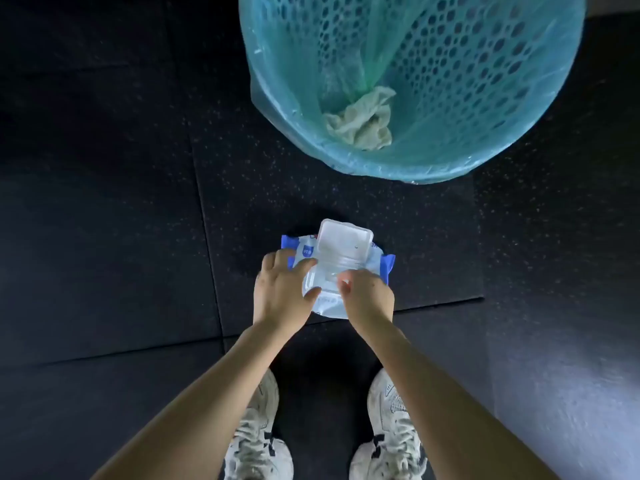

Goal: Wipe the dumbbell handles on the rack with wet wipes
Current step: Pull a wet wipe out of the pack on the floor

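Observation:
A blue and white pack of wet wipes [379, 263] lies on the black rubber floor in front of me, its white flip lid [344, 239] standing open. My left hand [282, 292] grips the pack's left side, thumb on its near edge and fingers over the top. My right hand [369, 296] is over the pack's opening with its fingertips together at the dispensing slot; whether they pinch a wipe is hidden. No dumbbells or rack are in view.
A blue perforated waste basket [502, 98] lined with a thin bag stands just beyond the pack, with a crumpled used wipe [360, 121] inside. My two white sneakers [256, 441] stand below my arms. Floor mat seams run around the pack.

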Available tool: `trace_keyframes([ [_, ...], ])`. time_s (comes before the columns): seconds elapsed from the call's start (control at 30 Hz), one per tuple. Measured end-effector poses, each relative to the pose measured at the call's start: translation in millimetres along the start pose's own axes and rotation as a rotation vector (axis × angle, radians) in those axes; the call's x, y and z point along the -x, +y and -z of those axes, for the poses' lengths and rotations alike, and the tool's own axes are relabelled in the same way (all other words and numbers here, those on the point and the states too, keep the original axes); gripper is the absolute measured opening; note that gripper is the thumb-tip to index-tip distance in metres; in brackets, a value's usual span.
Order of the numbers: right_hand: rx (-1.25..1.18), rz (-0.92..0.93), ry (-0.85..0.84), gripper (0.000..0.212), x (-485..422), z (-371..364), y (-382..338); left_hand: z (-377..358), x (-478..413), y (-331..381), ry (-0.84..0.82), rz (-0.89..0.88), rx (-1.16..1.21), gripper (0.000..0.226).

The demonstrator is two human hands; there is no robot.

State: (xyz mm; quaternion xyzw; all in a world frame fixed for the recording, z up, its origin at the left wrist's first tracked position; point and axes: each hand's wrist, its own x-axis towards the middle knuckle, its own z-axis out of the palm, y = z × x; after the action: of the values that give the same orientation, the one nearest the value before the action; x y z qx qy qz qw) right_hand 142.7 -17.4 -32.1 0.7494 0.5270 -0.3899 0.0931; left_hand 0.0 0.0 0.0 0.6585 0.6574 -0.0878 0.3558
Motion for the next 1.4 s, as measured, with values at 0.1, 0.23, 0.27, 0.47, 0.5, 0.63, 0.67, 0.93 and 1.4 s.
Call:
trace_keyframes([
  [0.1, 0.073, 0.021, 0.021, 0.023, -12, -10, 3, -18, -14, 0, -0.023, -0.056, -0.114, 0.057],
  [0.23, 0.126, 0.143, 0.114, 0.015, -21, -23, 4, -39, -26, 1, -0.015, -0.063, -0.186, 0.064],
  [0.27, 0.14, 0.177, 0.162, 0.011, -22, -23, 2, -41, -27, 0, 0.0, -0.051, -0.191, 0.064],
  [0.47, -0.052, 0.155, 0.085, 0.009, -19, -18, 12, -48, -29, 0, 0.034, -0.038, -0.235, 0.068],
  [0.5, -0.133, 0.138, 0.083, 0.008, -16, -16, 15, -48, -29, 0, 0.037, -0.037, -0.245, 0.068],
  [0.63, -0.528, 0.135, 0.004, 0.017, 12, 8, 22, -46, -28, 4, -0.004, 0.001, -0.282, 0.068],
  [0.67, -0.628, 0.128, -0.011, 0.016, 22, 19, 21, -45, -28, 6, -0.025, 0.007, -0.289, 0.069],
  [0.93, -0.936, -0.043, -0.064, 0.017, 88, 110, 8, 18, 12, 28, -0.067, 0.085, 0.114, 0.06],
  [1.4, -0.839, 0.188, -0.163, 0.008, 277, 374, -132, 356, 212, 160, -0.246, 0.114, 0.976, 0.032],
])
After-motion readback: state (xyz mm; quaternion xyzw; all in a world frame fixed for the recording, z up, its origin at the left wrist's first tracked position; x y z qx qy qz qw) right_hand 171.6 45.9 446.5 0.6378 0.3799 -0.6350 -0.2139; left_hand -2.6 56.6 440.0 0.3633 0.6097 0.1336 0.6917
